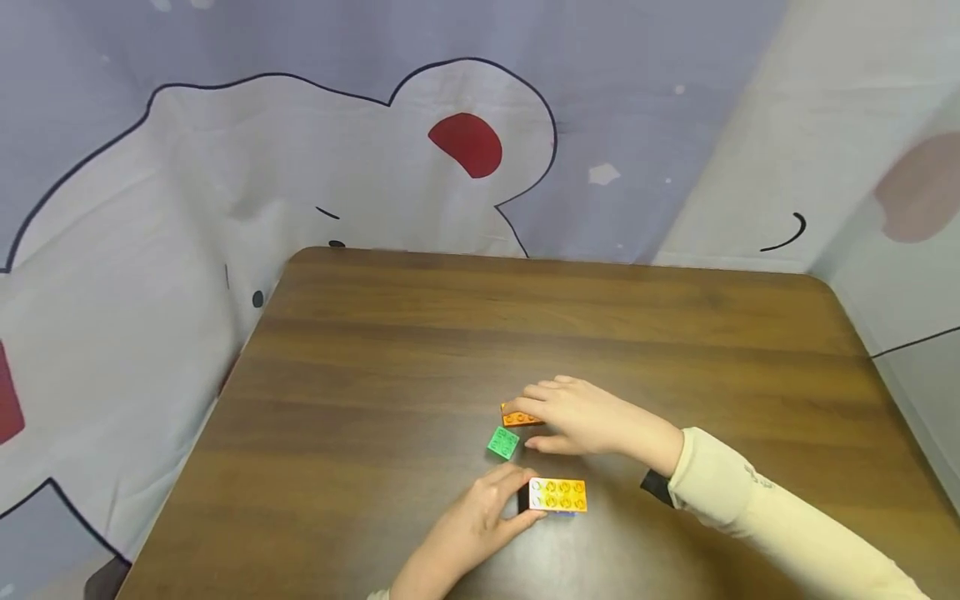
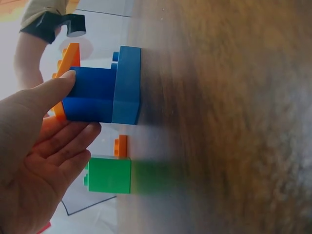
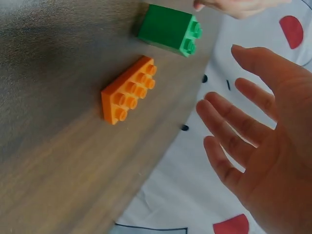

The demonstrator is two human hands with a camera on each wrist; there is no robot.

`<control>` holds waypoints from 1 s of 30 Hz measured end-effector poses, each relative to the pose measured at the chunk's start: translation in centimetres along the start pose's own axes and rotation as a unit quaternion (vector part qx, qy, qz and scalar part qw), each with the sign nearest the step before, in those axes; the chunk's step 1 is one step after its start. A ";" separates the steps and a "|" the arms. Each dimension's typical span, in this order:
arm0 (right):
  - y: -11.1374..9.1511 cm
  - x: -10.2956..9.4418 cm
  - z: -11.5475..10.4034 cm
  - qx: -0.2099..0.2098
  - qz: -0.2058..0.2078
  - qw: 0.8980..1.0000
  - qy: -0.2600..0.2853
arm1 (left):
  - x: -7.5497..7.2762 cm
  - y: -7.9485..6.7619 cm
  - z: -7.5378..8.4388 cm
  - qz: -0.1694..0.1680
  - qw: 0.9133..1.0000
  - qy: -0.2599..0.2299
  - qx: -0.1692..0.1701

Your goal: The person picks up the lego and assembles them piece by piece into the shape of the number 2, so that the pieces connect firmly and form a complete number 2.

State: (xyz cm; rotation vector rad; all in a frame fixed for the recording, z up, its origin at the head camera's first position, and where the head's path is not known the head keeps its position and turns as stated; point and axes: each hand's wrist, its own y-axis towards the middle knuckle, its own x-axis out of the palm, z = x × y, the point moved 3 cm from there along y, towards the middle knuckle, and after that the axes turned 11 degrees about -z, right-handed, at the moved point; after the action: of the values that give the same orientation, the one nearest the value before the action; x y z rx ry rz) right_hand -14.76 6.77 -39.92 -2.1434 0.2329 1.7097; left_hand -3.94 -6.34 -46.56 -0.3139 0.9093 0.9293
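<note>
My left hand [image 1: 483,508] pinches a stack of toy building bricks between thumb and fingers. On top of the stack is a flat orange brick [image 1: 558,495], washed yellow by glare in the head view. Below it come a blue brick [image 2: 92,95] and another blue brick [image 2: 127,85] at the bottom, close to the tabletop. Over a loose orange brick [image 3: 129,92] with two rows of studs hovers my right hand [image 1: 581,417], its fingers spread and holding nothing. A green brick [image 1: 503,443] stands between the two hands, studs up.
The bricks are on a brown wooden table [image 1: 420,333] with rounded far corners. A pale patterned cloth [image 1: 337,158] hangs behind it and along its sides. A black strap [image 1: 657,487] shows at the right wrist, by the cream sleeve.
</note>
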 end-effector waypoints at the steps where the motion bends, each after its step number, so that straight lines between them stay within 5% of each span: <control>1: 0.2 0.2 0.1 -0.005 -0.003 1.000 0.010 | 0.0 0.0 0.0 -0.003 1.000 -0.002 0.001; 7: 1.5 1.3 0.5 -0.045 -0.023 0.998 0.046 | 0.0 0.2 -0.1 -0.013 1.000 -0.001 0.005; 30: 3.6 3.7 -0.4 -0.098 -0.037 0.994 0.021 | 0.0 -0.2 0.1 0.014 1.000 0.010 0.022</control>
State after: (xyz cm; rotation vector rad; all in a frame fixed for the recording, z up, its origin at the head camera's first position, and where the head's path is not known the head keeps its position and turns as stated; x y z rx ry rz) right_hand -14.80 3.74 -44.12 -2.2977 -0.0056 1.7090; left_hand -3.74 -6.41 -46.54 -0.2731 0.9526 0.9321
